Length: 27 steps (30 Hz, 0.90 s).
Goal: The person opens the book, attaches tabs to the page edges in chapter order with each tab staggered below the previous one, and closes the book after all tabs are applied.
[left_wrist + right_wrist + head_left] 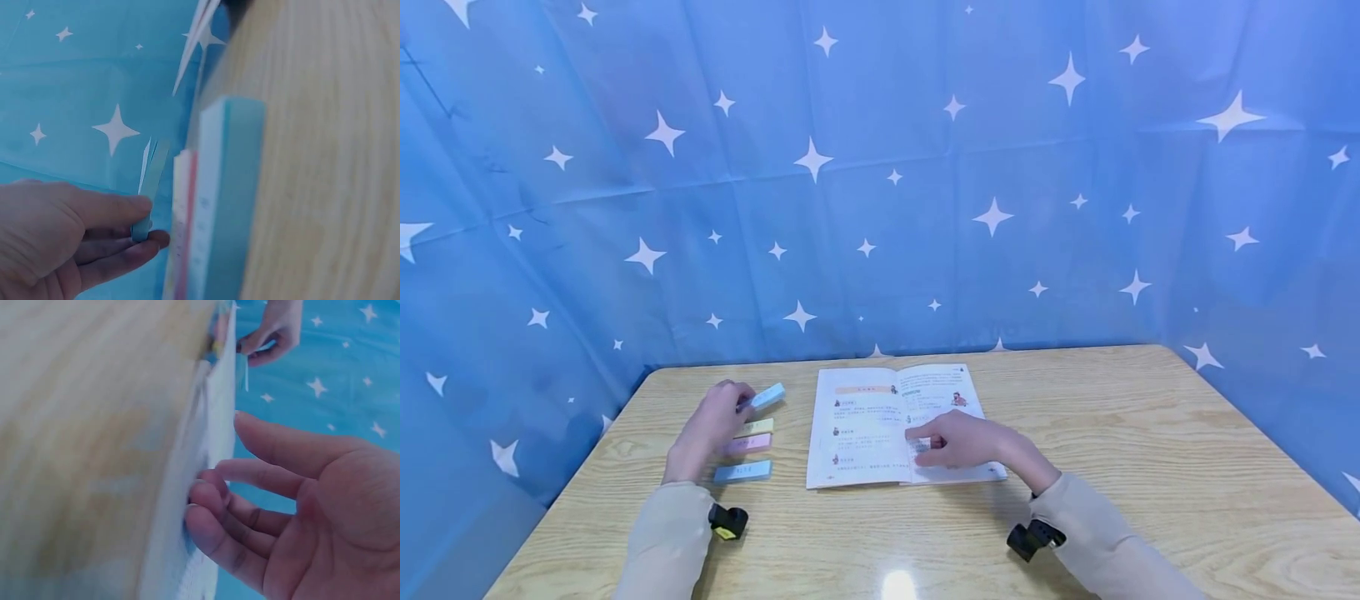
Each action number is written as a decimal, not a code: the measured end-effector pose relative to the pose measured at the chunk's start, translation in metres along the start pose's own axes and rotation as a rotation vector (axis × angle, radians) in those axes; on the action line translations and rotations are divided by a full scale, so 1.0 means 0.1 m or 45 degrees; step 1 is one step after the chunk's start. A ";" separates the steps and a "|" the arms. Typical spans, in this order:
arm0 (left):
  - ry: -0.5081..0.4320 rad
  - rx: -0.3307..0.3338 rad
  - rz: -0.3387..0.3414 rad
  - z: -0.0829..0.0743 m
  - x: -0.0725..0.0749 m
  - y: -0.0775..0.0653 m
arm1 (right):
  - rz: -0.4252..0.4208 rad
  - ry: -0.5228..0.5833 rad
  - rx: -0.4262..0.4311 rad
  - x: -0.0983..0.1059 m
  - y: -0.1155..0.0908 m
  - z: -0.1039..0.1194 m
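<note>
My left hand [718, 417] pinches one end of a light blue sticky note pad [768, 396] between thumb and fingers. In the left wrist view that pad [150, 187] stands edge-on, a few of its sheets fanned apart at the free end. Just nearer lie a yellow pad [756, 427], a pink pad [749, 444] and a second blue pad [742, 472]. An open book [865, 429] with printed text and small figures lies right of them. Over its right page is my right hand [962, 439], fingers loosely bent and thumb apart, with fingertips close at the paper.
A light wooden table [820, 542] bears everything, its left edge slanting away beside the pads. Behind it hangs a blue curtain [910, 217] with white stars. Each wrist wears a small black camera, the left one [728, 522] just nearer than the pads.
</note>
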<state>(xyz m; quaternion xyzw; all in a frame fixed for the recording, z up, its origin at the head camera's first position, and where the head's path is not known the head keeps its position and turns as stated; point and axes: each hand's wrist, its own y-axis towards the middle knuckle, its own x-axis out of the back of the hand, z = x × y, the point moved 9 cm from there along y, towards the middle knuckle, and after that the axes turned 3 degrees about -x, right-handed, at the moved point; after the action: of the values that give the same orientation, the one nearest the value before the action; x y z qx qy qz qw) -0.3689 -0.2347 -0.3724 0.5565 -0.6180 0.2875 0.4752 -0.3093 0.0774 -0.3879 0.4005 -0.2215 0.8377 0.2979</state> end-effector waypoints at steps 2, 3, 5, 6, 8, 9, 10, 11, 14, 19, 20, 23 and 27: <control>-0.030 -0.055 -0.022 -0.06 0.04 0.01 | -0.006 -0.012 -0.006 0.06 -0.02 -0.02; -0.046 -0.088 -0.035 -0.10 0.06 0.02 | -0.010 -0.016 -0.008 0.09 -0.04 -0.02; -0.070 -0.163 -0.063 -0.19 0.10 0.03 | -0.025 -0.012 -0.024 0.15 -0.06 -0.04; -0.081 -0.187 -0.076 -0.22 0.11 0.04 | -0.031 -0.008 -0.029 0.18 -0.07 -0.04; -0.099 -0.230 -0.092 -0.29 0.14 0.05 | -0.046 -0.006 -0.054 0.23 -0.09 -0.06; -0.105 -0.249 -0.100 -0.33 0.16 0.05 | -0.056 -0.011 -0.063 0.25 -0.10 -0.06; -0.112 -0.262 -0.104 -0.37 0.17 0.05 | -0.071 -0.011 -0.078 0.28 -0.11 -0.07; -0.119 -0.264 -0.109 -0.40 0.18 0.06 | -0.088 -0.011 -0.087 0.31 -0.12 -0.07; -0.150 -0.282 -0.102 -0.52 0.22 0.06 | -0.151 -0.022 -0.088 0.39 -0.14 -0.05; -0.185 -0.313 -0.099 -0.76 0.28 0.03 | -0.289 -0.022 -0.009 0.55 -0.17 0.06; -0.187 -0.320 -0.103 -0.81 0.29 0.03 | -0.317 -0.027 0.015 0.58 -0.18 0.09; -0.199 -0.350 -0.119 -0.96 0.32 0.00 | -0.405 -0.030 0.056 0.66 -0.19 0.16; -0.232 -0.391 -0.132 -1.13 0.34 -0.04 | -0.540 -0.012 0.079 0.74 -0.24 0.26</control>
<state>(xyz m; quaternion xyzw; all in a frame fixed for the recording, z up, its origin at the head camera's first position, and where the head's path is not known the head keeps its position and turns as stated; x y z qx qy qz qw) -0.3328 -0.1494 -0.2991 0.5325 -0.6655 0.1132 0.5107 -0.3162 0.1028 -0.3099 0.4510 -0.1075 0.7608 0.4541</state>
